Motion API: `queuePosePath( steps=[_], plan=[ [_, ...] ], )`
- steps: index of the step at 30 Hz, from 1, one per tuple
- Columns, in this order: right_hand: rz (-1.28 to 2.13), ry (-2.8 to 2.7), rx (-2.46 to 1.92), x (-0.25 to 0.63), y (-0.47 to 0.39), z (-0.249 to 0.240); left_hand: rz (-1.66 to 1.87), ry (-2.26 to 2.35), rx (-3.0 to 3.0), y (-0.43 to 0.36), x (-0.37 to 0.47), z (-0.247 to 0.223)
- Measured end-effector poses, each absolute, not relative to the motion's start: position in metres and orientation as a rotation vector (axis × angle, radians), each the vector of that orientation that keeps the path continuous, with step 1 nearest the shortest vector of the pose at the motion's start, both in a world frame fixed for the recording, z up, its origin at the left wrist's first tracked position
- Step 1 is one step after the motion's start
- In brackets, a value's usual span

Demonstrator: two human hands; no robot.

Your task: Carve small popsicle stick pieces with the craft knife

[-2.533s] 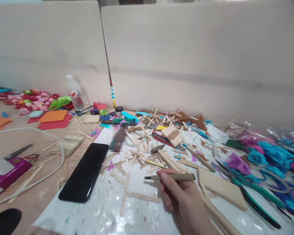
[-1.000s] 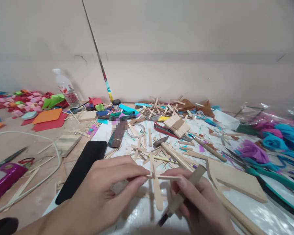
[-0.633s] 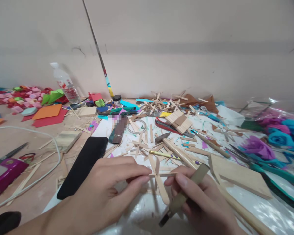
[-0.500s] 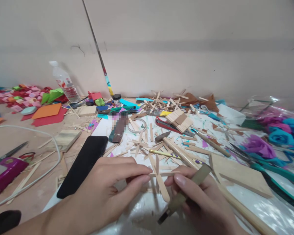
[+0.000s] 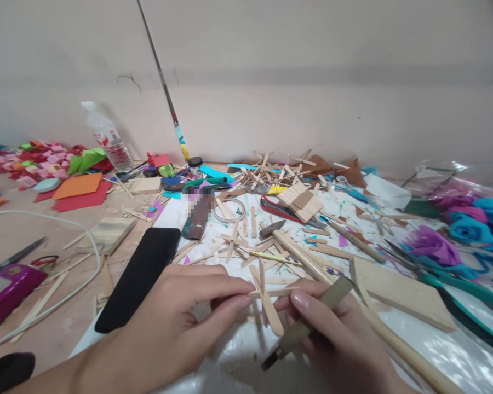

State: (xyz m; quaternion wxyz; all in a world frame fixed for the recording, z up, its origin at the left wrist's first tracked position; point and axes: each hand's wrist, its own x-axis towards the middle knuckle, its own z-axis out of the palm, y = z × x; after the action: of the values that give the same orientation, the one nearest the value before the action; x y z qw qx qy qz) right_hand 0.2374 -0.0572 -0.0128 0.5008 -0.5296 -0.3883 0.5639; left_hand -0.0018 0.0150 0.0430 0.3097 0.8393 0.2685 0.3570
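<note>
Head view: our left hand has a pinch grip on the left end of the crosswise stick; our right hand steadies its right end while grasping the dark-tipped tool. The slanted stick crosses between them, near side of the worktop. We should pinch lightly, level both ends and point the tip away from our fingers.

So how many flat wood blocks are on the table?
3. One block lies left of the phone, a smaller block farther back, and a big block near the right hand. Others may be hidden.
</note>
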Motion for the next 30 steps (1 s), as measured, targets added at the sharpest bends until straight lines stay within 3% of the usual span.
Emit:
queuePosePath(
  steps=[30],
  plan=[
    [1.399,-0.955,-1.277,0.24,-0.0558,-0.0113,0.945,0.769,2.12,0.0176,0.0057,0.0498]
  ],
)
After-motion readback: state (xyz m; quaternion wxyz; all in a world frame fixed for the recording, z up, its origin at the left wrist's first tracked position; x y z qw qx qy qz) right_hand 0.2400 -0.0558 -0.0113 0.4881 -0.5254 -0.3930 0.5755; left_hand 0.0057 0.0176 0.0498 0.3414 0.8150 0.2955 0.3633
